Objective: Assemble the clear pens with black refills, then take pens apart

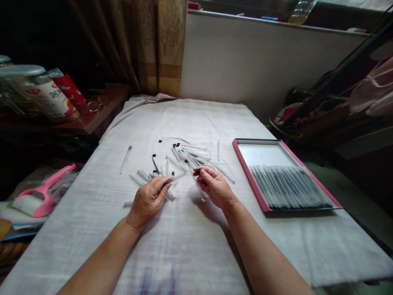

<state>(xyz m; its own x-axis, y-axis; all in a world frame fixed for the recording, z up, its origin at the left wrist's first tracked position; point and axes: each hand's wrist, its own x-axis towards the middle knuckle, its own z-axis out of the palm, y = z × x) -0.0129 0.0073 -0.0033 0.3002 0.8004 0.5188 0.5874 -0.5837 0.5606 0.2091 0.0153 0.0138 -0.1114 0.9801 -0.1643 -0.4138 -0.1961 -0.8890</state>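
Between the thumb and fingers of my left hand [150, 198] is a clear pen barrel [178, 176], its free end pointing right. My right hand [214, 185] pinches a small black pen cap [197, 172], a short way right of the barrel and apart from it. Behind both hands lies a loose heap of clear pen barrels [193, 154] with dark pieces among them. More barrels [143, 176] lie just beyond my left hand. A few black caps [160, 141] are scattered on the cloth. One dark-tipped pen [125, 159] lies alone at the left.
A pink-edged box [251, 180] at the right holds a row of dark-tipped pens [290, 186]. White cloth [172, 254] covers the table. To the left are a shelf with a lidded jar [46, 96] and a pink tape dispenser [44, 192]. A wall [227, 61] stands behind.
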